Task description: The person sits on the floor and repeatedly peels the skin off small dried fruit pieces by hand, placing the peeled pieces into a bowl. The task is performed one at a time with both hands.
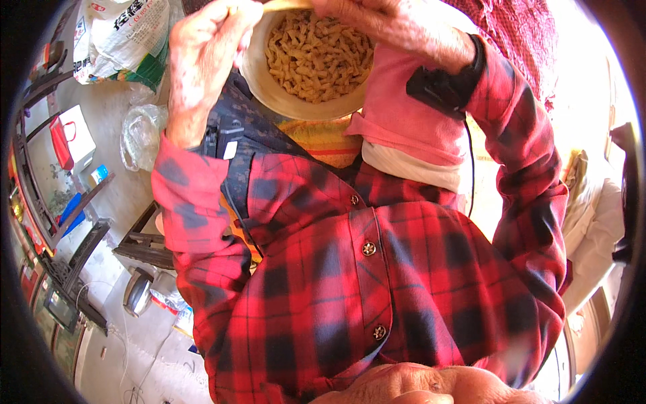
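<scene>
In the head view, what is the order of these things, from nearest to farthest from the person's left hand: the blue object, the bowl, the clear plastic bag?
From the left hand, as the picture shows:
1. Bowl: just to its right.
2. Clear plastic bag: lower left of the hand.
3. Blue object: farther down, toward the left rim.

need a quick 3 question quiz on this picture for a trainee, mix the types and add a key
1. True or false: the pieces in the bowl are bright green.
2. The shirt is: A) plain, B) striped, C) plaid.
3. What spans between the left hand and the right hand?

Key:
1. False; they are yellowish-tan.
2. C.
3. A pale yellowish strip, partly cut off by the picture's top edge.
</scene>
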A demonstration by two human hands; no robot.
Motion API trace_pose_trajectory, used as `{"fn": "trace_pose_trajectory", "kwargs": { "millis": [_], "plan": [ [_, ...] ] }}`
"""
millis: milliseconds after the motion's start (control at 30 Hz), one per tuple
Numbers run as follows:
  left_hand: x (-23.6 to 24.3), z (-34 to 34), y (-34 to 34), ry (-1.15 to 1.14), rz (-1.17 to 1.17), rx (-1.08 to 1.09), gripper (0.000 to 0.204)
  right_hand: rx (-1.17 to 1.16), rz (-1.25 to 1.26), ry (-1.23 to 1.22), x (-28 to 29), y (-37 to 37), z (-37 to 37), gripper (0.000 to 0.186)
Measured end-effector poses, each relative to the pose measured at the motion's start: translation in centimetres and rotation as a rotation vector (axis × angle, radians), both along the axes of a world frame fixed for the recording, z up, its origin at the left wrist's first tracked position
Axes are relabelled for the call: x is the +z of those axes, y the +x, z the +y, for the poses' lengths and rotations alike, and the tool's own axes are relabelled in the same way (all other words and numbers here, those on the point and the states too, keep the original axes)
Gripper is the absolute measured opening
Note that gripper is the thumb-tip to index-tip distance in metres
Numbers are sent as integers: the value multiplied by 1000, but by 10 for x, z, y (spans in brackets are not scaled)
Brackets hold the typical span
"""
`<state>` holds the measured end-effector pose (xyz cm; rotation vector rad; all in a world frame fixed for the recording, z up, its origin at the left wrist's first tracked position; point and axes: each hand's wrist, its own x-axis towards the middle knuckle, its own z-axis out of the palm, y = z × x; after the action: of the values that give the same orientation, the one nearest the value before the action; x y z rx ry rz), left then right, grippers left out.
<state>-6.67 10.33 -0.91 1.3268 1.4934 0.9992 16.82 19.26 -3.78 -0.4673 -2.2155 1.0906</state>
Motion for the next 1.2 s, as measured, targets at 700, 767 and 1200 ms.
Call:
{"fn": "trace_pose_trajectory", "kwargs": {
  "millis": [700, 767, 1200],
  "plan": [
    [-83, 84, 4, -49, 75, 10, 19, -94, -251, 64, -69, 9, 84, 29],
    [-80, 75, -7, -154, -4, 4, 24, -80, -174, 271, -68, 10, 80, 28],
    [-35, 44, 19, -27, -16, -313, 34, 43, -225, -78, -13, 10, 24, 26]
  ]
}}
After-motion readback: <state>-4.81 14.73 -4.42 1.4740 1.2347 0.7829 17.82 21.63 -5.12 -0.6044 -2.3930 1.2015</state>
